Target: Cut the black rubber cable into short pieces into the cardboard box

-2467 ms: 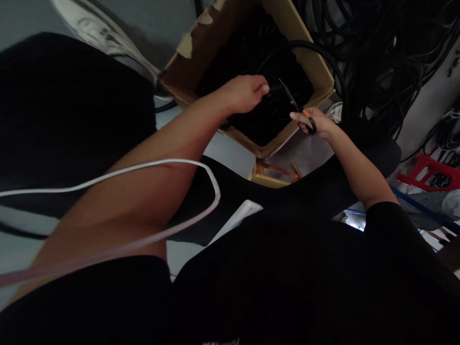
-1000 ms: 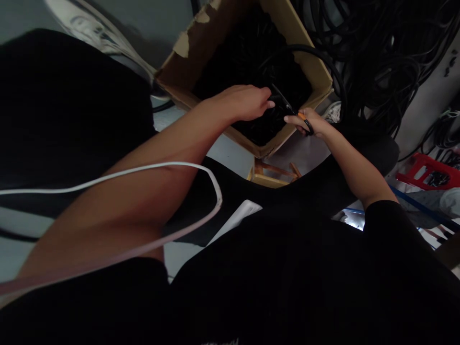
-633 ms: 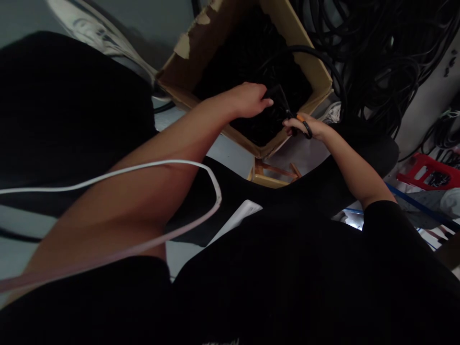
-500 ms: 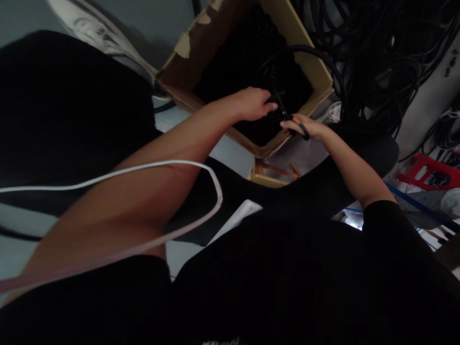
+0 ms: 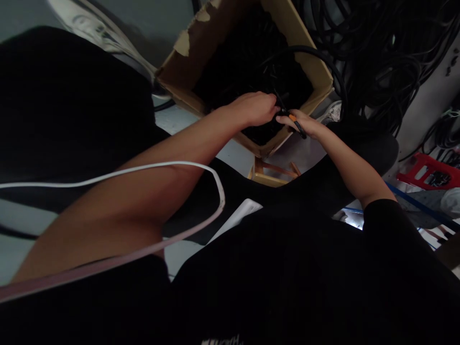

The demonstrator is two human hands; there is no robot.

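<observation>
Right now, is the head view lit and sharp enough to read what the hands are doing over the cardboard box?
Head view: dim overall; the brown cardboard box holds black contents with almost no visible detail. The left hand and the right hand, gripping orange-and-black scissors, are lit but soft. The white cable blurs near the lens, and straight edges bow toward the frame's rim.

Open corrugated cardboard box [image 5: 312, 67]: tan, with a paler torn patch on one flap. Contents, short cut cable pieces [image 5: 251, 57]: black. Small scissors with looped handles [image 5: 295, 123]: black, orange accent at the pivot. Thin flat cable [image 5: 172, 166]: white. Tangled heap of cables [image 5: 377, 57]: black. Plastic stool [image 5: 429, 171]: red. Short-sleeved garment [image 5: 305, 278]: black.
</observation>
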